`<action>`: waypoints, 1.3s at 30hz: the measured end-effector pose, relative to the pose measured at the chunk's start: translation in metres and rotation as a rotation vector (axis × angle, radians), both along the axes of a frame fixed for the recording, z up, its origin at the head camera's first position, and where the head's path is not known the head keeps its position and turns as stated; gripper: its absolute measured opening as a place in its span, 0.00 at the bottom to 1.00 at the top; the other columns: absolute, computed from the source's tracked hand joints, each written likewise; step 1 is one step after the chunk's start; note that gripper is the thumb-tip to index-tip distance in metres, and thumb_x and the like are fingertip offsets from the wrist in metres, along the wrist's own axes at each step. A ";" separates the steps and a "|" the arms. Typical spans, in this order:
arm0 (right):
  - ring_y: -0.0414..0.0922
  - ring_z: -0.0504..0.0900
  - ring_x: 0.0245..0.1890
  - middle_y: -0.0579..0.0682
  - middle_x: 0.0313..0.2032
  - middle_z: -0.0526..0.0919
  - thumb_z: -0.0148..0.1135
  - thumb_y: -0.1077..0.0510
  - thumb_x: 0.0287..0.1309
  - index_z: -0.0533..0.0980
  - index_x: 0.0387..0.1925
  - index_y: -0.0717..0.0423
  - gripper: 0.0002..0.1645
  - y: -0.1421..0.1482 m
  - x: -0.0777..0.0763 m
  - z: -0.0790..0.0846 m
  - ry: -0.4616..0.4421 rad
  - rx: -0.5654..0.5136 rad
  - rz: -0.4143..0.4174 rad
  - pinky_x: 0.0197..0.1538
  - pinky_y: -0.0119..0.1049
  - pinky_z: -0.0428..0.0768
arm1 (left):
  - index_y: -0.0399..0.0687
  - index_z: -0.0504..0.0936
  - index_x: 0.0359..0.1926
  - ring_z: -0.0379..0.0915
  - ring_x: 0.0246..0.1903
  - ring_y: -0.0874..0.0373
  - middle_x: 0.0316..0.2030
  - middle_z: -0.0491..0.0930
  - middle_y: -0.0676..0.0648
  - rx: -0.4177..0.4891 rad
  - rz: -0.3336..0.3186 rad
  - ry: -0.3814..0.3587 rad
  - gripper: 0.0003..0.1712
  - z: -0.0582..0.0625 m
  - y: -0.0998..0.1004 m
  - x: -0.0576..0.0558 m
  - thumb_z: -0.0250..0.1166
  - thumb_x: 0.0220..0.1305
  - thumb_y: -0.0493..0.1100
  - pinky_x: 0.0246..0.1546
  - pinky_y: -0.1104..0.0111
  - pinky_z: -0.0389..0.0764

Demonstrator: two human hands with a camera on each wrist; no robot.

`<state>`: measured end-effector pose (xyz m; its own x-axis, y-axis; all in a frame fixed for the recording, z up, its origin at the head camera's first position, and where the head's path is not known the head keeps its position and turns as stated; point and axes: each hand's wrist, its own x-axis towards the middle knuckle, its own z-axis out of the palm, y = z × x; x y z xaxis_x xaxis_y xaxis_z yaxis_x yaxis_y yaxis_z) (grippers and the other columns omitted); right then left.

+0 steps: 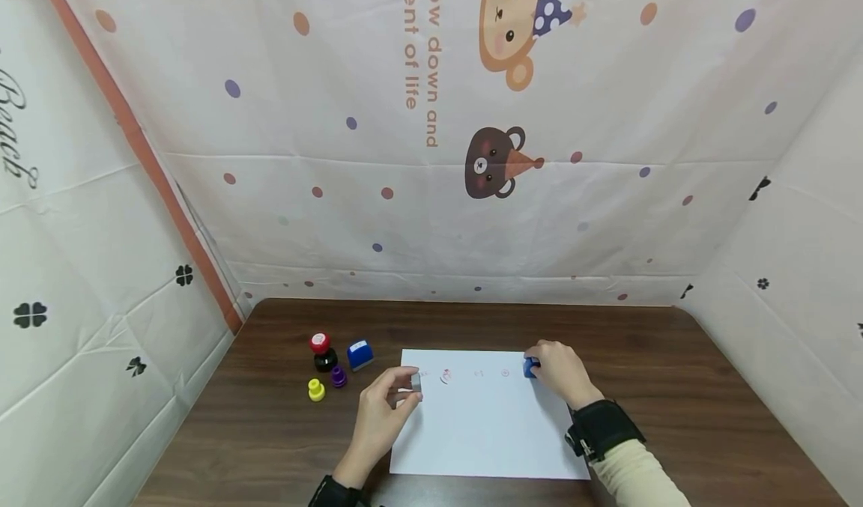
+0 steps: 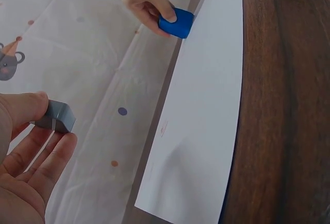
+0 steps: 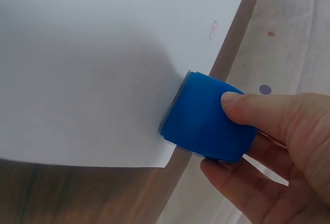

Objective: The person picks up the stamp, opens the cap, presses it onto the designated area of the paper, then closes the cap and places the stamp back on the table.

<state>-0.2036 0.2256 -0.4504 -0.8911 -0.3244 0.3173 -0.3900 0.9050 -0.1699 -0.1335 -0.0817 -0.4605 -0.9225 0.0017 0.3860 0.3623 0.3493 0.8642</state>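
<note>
My right hand (image 1: 562, 374) grips a blue stamp (image 3: 206, 116) by its sides, thumb on one face and fingers below. The stamp's face is right at the white paper (image 1: 488, 432), close to the far right corner. A row of small red stamp marks (image 1: 446, 376) runs along the sheet's far edge. My left hand (image 1: 379, 417) pinches a small grey stamp cap (image 2: 61, 116) between thumb and fingers, over the left edge of the paper. The right wrist view hides the underside of the blue stamp.
Left of the paper, on the brown wooden table (image 1: 270, 432), stand a red-and-black stamp (image 1: 323, 353), another blue stamp (image 1: 360, 354), a purple stamp (image 1: 338, 376) and a yellow stamp (image 1: 316, 389). A printed white cloth (image 1: 377, 215) hangs behind the table and at both sides.
</note>
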 end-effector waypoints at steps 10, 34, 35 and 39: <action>0.51 0.83 0.34 0.56 0.32 0.84 0.70 0.68 0.40 0.83 0.31 0.61 0.10 -0.001 -0.001 0.006 -0.071 -0.013 -0.030 0.37 0.43 0.83 | 0.49 0.79 0.45 0.79 0.34 0.64 0.37 0.80 0.53 -0.009 -0.010 -0.009 0.21 0.000 0.001 0.000 0.70 0.48 0.32 0.35 0.75 0.81; 0.50 0.83 0.32 0.54 0.31 0.83 0.71 0.67 0.41 0.83 0.33 0.58 0.11 -0.002 0.002 0.006 -0.059 0.008 -0.043 0.37 0.43 0.82 | 0.48 0.79 0.45 0.78 0.37 0.62 0.38 0.80 0.53 0.013 -0.021 -0.015 0.20 -0.001 0.006 0.001 0.69 0.48 0.31 0.36 0.72 0.82; 0.50 0.83 0.32 0.54 0.31 0.83 0.71 0.67 0.41 0.83 0.32 0.59 0.11 -0.002 0.002 0.006 -0.056 0.007 -0.044 0.36 0.43 0.82 | 0.48 0.79 0.45 0.78 0.37 0.62 0.38 0.80 0.53 0.012 -0.021 -0.016 0.20 -0.001 0.006 0.001 0.69 0.49 0.31 0.36 0.73 0.82; 0.50 0.83 0.32 0.53 0.30 0.83 0.71 0.66 0.41 0.83 0.32 0.59 0.11 -0.002 0.003 0.006 -0.047 0.006 -0.045 0.36 0.42 0.82 | 0.51 0.79 0.44 0.78 0.37 0.62 0.38 0.80 0.54 0.005 -0.017 -0.023 0.20 0.000 0.006 0.001 0.69 0.49 0.32 0.36 0.74 0.81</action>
<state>-0.2005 0.2233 -0.4447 -0.9188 -0.2853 0.2728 -0.3403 0.9226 -0.1815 -0.1323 -0.0753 -0.4605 -0.9309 0.0152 0.3649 0.3482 0.3390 0.8740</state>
